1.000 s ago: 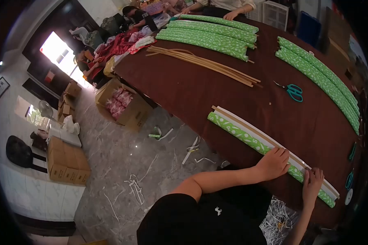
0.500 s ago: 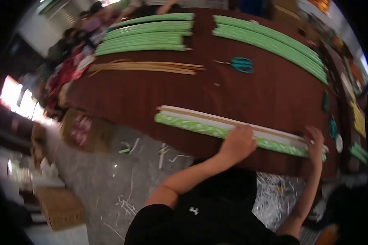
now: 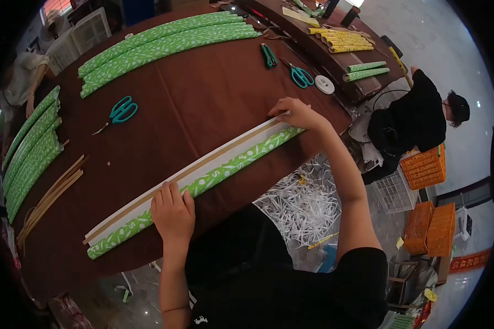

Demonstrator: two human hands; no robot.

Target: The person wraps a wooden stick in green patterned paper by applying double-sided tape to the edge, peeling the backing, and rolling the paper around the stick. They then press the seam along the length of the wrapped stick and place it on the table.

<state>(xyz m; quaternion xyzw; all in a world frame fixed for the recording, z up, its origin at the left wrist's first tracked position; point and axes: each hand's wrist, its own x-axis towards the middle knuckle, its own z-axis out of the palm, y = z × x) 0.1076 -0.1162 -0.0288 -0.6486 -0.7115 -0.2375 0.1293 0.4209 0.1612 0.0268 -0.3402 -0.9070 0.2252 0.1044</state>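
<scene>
The long green paper strip with a white leaf pattern (image 3: 225,167) is lying slantwise along the near edge of the dark brown bench (image 3: 203,93), with a white band and a thin tan wooden slat (image 3: 203,163) running along its far side, touching it. The left hand (image 3: 173,213) is pressing flat on the strip towards its left end, fingers (image 3: 170,193) stretched out close together and lying over the green paper and the white band. The right hand (image 3: 295,113) is resting at the strip's right end, its fingers curled down onto the white band's tip; whether they are pinching it I cannot tell. Further back on the bench, teal-handled scissors (image 3: 122,109) are lying apart from the strip, and a second teal pair (image 3: 300,75) is sitting beside a white tape roll (image 3: 324,84). Finished green patterned rolls (image 3: 159,44) are stacked along the far edge, and more (image 3: 30,148) at the left, with a bundle of bare tan slats (image 3: 49,197) just beside them. White paper shreds (image 3: 302,205) are littering the floor below. A person in black (image 3: 417,118) is crouching to the right.
</scene>
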